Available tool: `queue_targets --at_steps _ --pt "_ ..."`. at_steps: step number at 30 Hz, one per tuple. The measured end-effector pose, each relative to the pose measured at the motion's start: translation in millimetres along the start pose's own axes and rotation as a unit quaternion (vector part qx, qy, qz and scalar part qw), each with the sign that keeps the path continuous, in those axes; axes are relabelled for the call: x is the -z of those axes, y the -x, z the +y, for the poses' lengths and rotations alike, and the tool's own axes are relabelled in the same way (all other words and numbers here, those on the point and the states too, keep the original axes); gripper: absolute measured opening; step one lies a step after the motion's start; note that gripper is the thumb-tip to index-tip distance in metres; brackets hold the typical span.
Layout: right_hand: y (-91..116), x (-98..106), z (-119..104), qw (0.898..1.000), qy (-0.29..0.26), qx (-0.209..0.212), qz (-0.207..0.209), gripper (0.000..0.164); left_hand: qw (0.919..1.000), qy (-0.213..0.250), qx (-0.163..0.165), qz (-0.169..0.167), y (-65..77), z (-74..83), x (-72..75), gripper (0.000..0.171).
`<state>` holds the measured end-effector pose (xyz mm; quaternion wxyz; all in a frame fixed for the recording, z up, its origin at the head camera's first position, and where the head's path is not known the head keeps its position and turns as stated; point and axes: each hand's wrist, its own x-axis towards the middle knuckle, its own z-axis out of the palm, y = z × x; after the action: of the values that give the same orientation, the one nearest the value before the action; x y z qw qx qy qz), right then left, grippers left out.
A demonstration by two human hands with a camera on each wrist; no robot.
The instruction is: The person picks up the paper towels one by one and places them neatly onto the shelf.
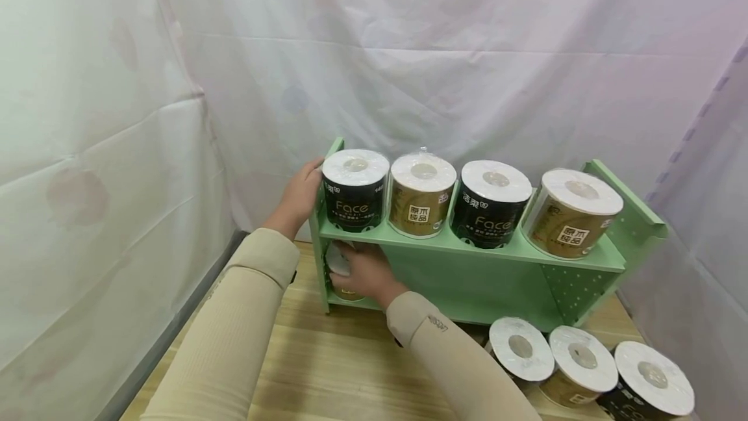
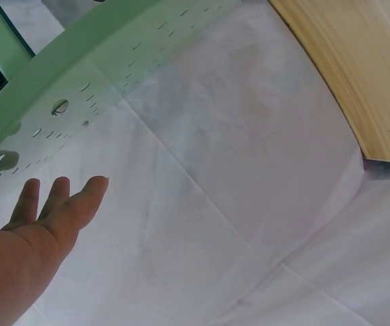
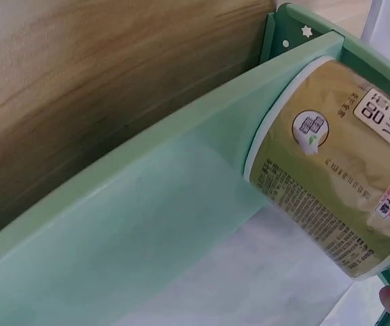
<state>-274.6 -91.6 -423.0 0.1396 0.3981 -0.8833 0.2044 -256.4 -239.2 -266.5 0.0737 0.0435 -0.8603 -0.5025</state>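
Note:
A gold-wrapped toilet roll (image 1: 349, 293) stands at the left end of the lower tier of a green two-tier shelf (image 1: 467, 278). My right hand (image 1: 369, 270) holds this roll near its top, thumb in front and fingers over the far side. In the right wrist view the gold roll (image 3: 331, 166) sits against the shelf's end, and only fingertips show at its top edge. At the shelf's upper left side panel, my left hand (image 1: 300, 199) rests beside a black-wrapped roll (image 1: 354, 203). Its fingers (image 2: 79, 204) look extended in the left wrist view.
Along the upper tier stand a gold roll (image 1: 421, 206), a black roll (image 1: 489, 216) and another gold roll (image 1: 569, 226). Three more rolls, including a gold one (image 1: 578, 385) and a black one (image 1: 645, 388), stand on the wooden table (image 1: 327, 369) at front right. White curtains (image 1: 409, 83) hang behind.

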Motion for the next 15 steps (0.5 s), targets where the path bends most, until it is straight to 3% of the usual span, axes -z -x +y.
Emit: queue_targets --at_steps 8,15 --pt "14.4 3.6 -5.5 0.999 0.041 0.003 0.025 0.053 1.0 0.001 0.0 -0.001 0.8 1.1 -0.8 0.055" --pt "26.4 8.3 -9.4 0.999 0.033 0.001 0.036 0.054 1.0 0.001 0.001 -0.005 0.4 -0.1 0.0 0.055"
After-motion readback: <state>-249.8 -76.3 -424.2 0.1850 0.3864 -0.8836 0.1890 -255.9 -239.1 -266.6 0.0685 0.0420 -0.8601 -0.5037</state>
